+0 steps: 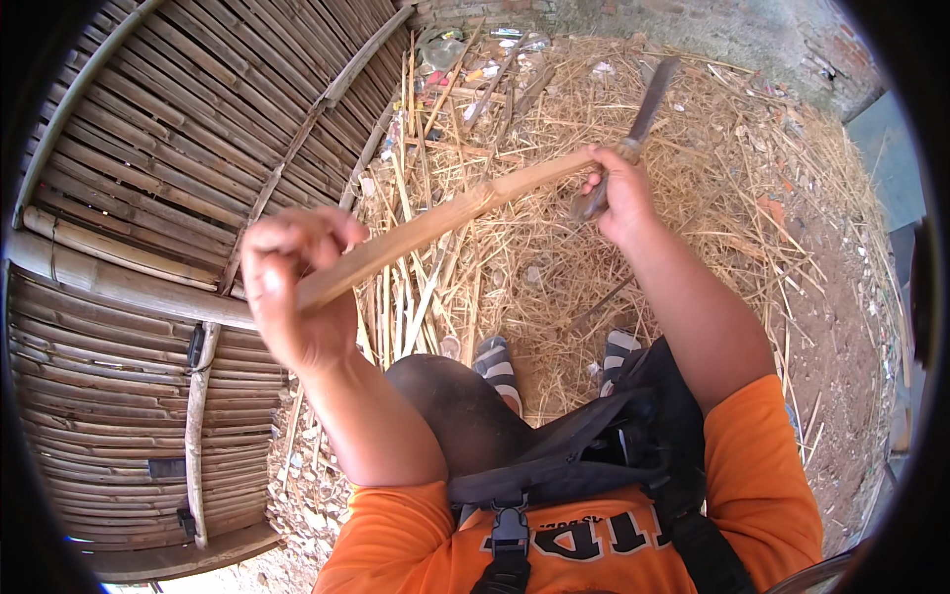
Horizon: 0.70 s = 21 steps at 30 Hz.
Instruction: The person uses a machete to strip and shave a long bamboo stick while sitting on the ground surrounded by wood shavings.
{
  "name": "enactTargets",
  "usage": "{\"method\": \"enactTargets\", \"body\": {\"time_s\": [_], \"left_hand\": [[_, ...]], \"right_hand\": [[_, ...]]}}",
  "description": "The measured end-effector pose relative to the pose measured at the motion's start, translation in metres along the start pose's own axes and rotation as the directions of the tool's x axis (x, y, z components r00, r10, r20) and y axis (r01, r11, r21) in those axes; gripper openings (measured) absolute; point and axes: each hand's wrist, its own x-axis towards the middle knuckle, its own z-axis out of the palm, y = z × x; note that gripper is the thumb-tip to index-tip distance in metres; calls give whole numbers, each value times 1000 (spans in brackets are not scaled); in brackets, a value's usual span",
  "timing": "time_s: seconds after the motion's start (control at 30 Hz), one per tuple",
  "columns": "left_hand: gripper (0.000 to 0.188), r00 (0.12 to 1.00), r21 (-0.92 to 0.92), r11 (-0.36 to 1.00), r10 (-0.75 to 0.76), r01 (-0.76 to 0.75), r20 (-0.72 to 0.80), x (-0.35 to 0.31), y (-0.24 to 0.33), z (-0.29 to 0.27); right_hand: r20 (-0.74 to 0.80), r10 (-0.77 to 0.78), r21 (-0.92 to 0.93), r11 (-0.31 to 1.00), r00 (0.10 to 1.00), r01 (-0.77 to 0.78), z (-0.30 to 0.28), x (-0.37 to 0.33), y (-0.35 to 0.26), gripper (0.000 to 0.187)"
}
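A pale bamboo strip (445,218) slants up from my left hand to my right. My right hand (623,193) is closed around the dark handle of a machete (653,99), its blade pointing up and away. The strip's far end rests at the thumb and fingers of that same hand, pressed against the machete. My left hand (302,272) is at the strip's near end, fingers bent and smeared by motion. Whether those fingers grip the strip cannot be made out.
A wall of bamboo slats (148,148) with poles rises close on the left. Straw and bamboo shavings (554,267) cover the ground, with longer split strips (406,297) beside the wall. Litter (485,69) lies at the far end, before a brick wall (693,25).
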Motion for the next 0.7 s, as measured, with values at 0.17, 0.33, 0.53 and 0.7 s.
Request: {"method": "enactTargets", "body": {"time_s": [0.17,0.33,0.53,0.7], "left_hand": [[28,924,673,635,-224,380,-310,-2,-14,-18],[56,939,990,-36,-314,133,-138,-8,-38,-8],[63,849,992,96,-528,87,-24,-25,-83,37],[56,676,954,83,-723,289,-142,-26,-106,34]], "right_hand": [[-54,-254,29,966,966,256,-16,19,-28,22],[-28,-396,-46,918,918,395,-14,14,-31,24],[29,-509,-113,853,860,509,8,-16,-27,25],[94,-544,-24,836,834,548,5,-20,-33,24]]}}
